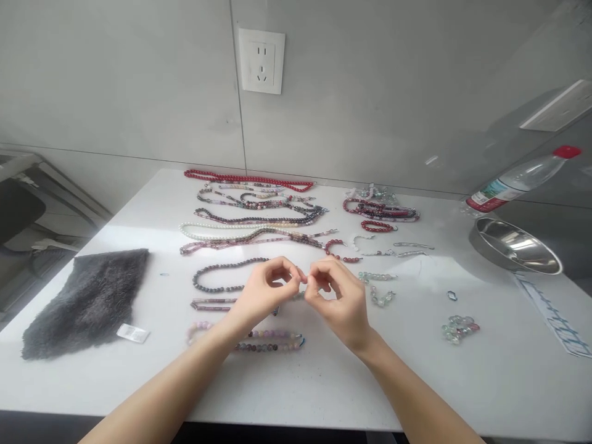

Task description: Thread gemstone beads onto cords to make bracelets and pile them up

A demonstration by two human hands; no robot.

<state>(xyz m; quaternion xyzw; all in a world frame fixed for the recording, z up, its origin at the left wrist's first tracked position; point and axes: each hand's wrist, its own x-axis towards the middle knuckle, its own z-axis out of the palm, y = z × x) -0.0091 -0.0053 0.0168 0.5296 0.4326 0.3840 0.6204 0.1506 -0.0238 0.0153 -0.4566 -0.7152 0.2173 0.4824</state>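
My white stone desk (296, 394) carries everything shown, and my hands serve as the landmark. Left of my hands lies a shaggy dark-grey fur mat (86, 305); far to their right sit a shiny stainless-steel bowl (515, 245) and a clear plastic bottle with a red cap (522, 182). Beyond my hands run long strands of red, pearl-white and mixed gemstone beads (250, 216); a dark round-bead strand (217, 275) lies just to their left. My left hand (263, 293) and right hand (337, 296) are raised, fingertips nearly meeting in a narrow pinch on something too small to tell (303, 279), held above the desk between them.
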